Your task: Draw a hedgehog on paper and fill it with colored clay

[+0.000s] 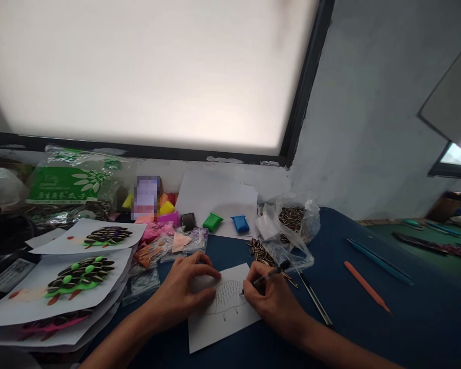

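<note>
On a white sheet of paper (205,335) is a line drawing (229,297) of a domed body filled with short marks, with small legs below. My left hand (186,287) rests on the sheet's left side, thumb and fingers apart, holding nothing. Gripped in my right hand (271,302) is a black pen (273,272), its tip at the drawing's right edge. Just beyond that hand lie loose sunflower seeds (259,251) by a clear plastic bag of seeds (292,218). Another pen (315,300) lies right of my right hand.
Stacked at left are paper sheets (111,261) with seed-and-clay hedgehog figures (80,277). Behind lie a green seed bag (61,182), pink clay (153,230), a green packet (212,222) and a blue packet (240,224). An orange tool (367,287) and a blue tool (380,261) lie right.
</note>
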Action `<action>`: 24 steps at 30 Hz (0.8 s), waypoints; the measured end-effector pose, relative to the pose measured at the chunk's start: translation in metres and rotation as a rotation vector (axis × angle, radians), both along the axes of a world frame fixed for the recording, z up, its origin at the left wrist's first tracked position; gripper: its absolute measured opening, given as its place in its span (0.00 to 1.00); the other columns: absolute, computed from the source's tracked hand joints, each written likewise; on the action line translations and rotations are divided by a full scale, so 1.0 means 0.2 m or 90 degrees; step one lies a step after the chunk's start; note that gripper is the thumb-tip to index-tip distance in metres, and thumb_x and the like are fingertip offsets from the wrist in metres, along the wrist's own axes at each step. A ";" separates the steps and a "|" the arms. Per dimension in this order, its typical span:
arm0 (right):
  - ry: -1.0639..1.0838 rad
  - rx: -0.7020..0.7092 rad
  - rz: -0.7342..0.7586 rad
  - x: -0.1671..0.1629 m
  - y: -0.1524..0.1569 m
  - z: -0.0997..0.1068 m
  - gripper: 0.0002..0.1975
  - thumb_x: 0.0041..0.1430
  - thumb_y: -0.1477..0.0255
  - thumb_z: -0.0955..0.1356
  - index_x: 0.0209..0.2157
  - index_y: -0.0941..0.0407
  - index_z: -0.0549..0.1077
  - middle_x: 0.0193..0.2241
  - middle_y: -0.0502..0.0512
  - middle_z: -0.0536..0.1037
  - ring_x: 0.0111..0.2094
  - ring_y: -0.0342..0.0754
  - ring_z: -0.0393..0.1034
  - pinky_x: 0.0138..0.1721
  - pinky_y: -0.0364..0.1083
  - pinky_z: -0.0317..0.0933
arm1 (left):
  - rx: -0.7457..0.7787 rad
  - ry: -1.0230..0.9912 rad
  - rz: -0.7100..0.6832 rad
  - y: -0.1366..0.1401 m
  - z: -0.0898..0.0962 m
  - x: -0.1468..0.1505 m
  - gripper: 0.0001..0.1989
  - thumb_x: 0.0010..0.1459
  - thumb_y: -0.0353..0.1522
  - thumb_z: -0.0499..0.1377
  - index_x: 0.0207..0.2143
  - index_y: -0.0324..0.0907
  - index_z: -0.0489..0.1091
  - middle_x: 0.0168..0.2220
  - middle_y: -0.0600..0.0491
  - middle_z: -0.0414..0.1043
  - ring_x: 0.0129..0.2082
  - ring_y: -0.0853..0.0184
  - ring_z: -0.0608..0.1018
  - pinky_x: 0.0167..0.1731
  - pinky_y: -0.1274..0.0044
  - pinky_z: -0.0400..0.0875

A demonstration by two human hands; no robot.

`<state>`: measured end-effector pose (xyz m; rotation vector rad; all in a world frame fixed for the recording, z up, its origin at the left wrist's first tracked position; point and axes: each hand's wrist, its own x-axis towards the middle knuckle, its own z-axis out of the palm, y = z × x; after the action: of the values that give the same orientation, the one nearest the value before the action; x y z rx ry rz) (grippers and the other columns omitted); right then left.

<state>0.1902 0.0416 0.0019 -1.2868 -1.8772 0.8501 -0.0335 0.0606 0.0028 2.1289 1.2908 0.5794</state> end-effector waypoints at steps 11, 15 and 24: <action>0.012 0.017 -0.004 0.02 0.02 0.00 0.09 0.57 0.71 0.63 0.24 0.53 0.59 0.18 0.44 0.60 0.19 0.41 0.55 0.20 0.41 0.48 | 0.007 -0.026 0.014 0.01 -0.04 -0.01 0.15 0.53 0.36 0.60 0.43 0.50 0.79 0.51 0.49 0.69 0.52 0.49 0.68 0.53 0.58 0.62; 0.000 0.014 -0.003 0.02 0.02 0.00 0.09 0.58 0.71 0.63 0.24 0.53 0.59 0.18 0.44 0.61 0.19 0.41 0.56 0.20 0.41 0.49 | -0.013 -0.008 0.007 0.00 -0.01 0.00 0.16 0.53 0.35 0.60 0.44 0.49 0.79 0.52 0.49 0.68 0.54 0.48 0.67 0.54 0.58 0.61; -0.012 0.007 -0.008 0.02 0.01 0.01 0.09 0.57 0.73 0.63 0.24 0.53 0.59 0.18 0.44 0.61 0.19 0.41 0.56 0.20 0.41 0.49 | 0.004 -0.008 0.002 0.00 -0.01 0.00 0.15 0.53 0.36 0.60 0.43 0.51 0.79 0.51 0.50 0.69 0.53 0.48 0.68 0.53 0.57 0.64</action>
<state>0.1937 0.0444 0.0031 -1.3034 -1.8846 0.8227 -0.0341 0.0611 0.0009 2.1254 1.2869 0.5980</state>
